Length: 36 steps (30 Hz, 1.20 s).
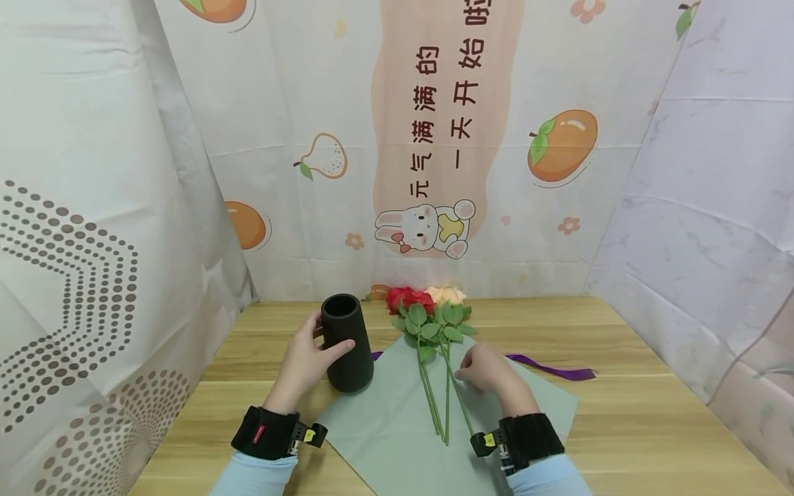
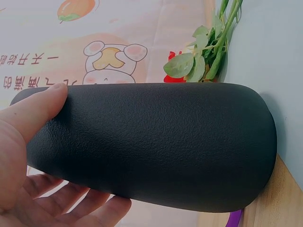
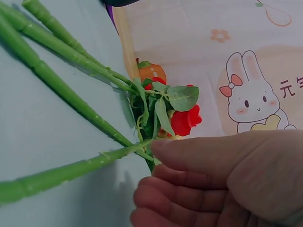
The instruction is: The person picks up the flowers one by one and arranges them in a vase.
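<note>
A black tapered vase (image 1: pixel 349 355) stands tilted a little on the left of the wooden table. My left hand (image 1: pixel 310 358) grips it, thumb across the front and fingers round the far side. In the left wrist view the vase (image 2: pixel 156 146) fills the middle. Red roses (image 1: pixel 408 300) and a pale peach rose (image 1: pixel 448 295) lie with leafy green stems on a grey-green wrapping sheet (image 1: pixel 384 427). My right hand (image 1: pixel 486 372), fingers curled, is at one stem (image 3: pixel 71 172), its thumb tip overlapping that stem; whether it pinches it I cannot tell.
A purple ribbon (image 1: pixel 558 370) runs under the sheet and sticks out on its right. The wooden table (image 1: pixel 645 413) ends at a printed cloth backdrop (image 1: pixel 298 227). Cloth also hangs at the left and right sides.
</note>
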### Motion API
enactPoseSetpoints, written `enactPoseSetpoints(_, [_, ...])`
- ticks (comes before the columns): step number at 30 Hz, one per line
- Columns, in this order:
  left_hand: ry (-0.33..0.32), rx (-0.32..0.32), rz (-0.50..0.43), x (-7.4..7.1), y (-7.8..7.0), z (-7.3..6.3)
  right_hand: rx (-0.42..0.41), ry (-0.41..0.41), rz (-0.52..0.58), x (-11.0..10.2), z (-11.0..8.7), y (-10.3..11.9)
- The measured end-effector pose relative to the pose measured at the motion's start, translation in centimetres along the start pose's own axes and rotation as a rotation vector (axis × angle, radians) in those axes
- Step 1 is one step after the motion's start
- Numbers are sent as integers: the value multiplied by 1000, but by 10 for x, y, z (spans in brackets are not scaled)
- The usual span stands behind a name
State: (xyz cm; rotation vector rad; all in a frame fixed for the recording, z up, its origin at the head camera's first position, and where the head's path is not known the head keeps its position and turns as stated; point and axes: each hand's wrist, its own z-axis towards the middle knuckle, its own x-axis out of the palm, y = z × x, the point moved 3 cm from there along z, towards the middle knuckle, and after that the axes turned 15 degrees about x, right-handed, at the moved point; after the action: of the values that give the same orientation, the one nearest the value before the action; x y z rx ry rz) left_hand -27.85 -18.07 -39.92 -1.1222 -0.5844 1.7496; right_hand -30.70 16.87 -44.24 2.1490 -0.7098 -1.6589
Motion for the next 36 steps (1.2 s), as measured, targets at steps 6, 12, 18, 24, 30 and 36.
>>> enactPoseSetpoints(6, [1, -10, -4, 0, 0, -1, 17, 36, -2, 8, -1, -1])
enactPoseSetpoints(12, [3, -9, -9, 0, -1, -2, 7, 67, 8, 13, -2, -2])
enactPoseSetpoints(18, [6, -9, -5, -1, -1, -2, 9, 71, 34, 16, -3, -2])
enactPoseSetpoints(24, [2, -14, -1, 0, 0, -2, 23, 74, 34, 19, -1, -1])
enactPoseSetpoints(30, [-1, -10, -6, 1, 0, -1, 42, 49, 44, 22, 6, -2])
enactPoseSetpoints(36, [0, -10, -10, 0, -1, -1, 12, -22, 46, 26, 12, 0])
